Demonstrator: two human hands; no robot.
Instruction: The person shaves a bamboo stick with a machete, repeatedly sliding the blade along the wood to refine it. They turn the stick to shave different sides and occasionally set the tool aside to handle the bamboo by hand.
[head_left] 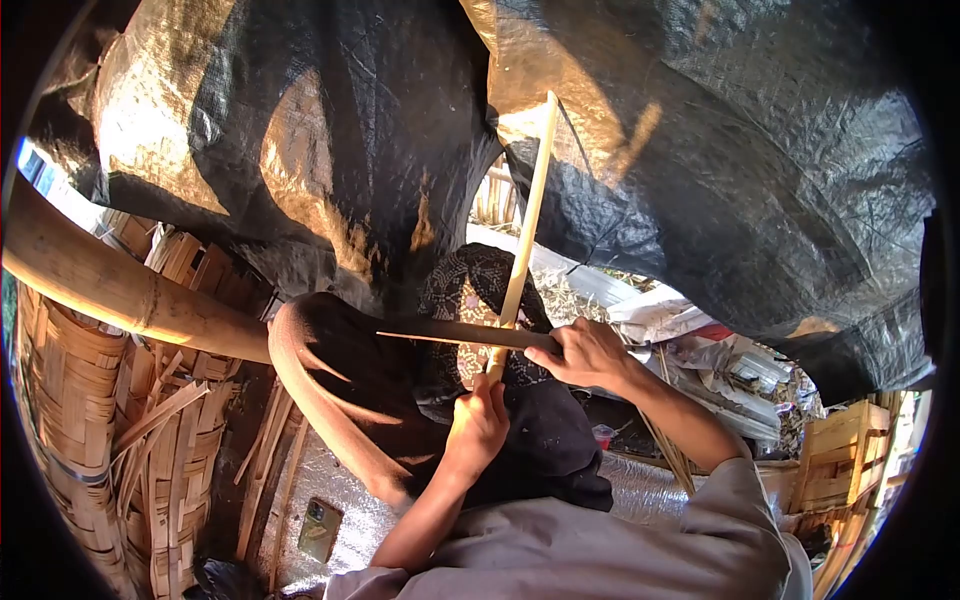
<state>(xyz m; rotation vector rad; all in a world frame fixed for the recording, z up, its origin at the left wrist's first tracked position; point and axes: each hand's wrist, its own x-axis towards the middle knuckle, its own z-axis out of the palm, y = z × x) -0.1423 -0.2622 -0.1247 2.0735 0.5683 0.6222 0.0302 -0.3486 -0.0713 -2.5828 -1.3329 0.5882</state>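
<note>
My left hand (477, 420) is closed around the lower end of a long, pale bamboo strip (532, 215), which rises away from me toward the dark sheeting. My right hand (588, 353) grips a long-bladed knife (460, 332); its fingers hide the handle. The blade lies crosswise against the strip, just above my left fingers, with its tip pointing left over my bent knee. Under both hands a dark patterned cloth (458, 280) covers part of my lap.
Dark plastic sheeting (720, 170) hangs ahead. A thick bamboo pole (150, 300) comes in from the left to my knee. Woven bamboo baskets (75, 400) stand at left. A phone (320, 528) lies on the silvery floor covering (365, 540). A wooden crate (845, 450) stands at right.
</note>
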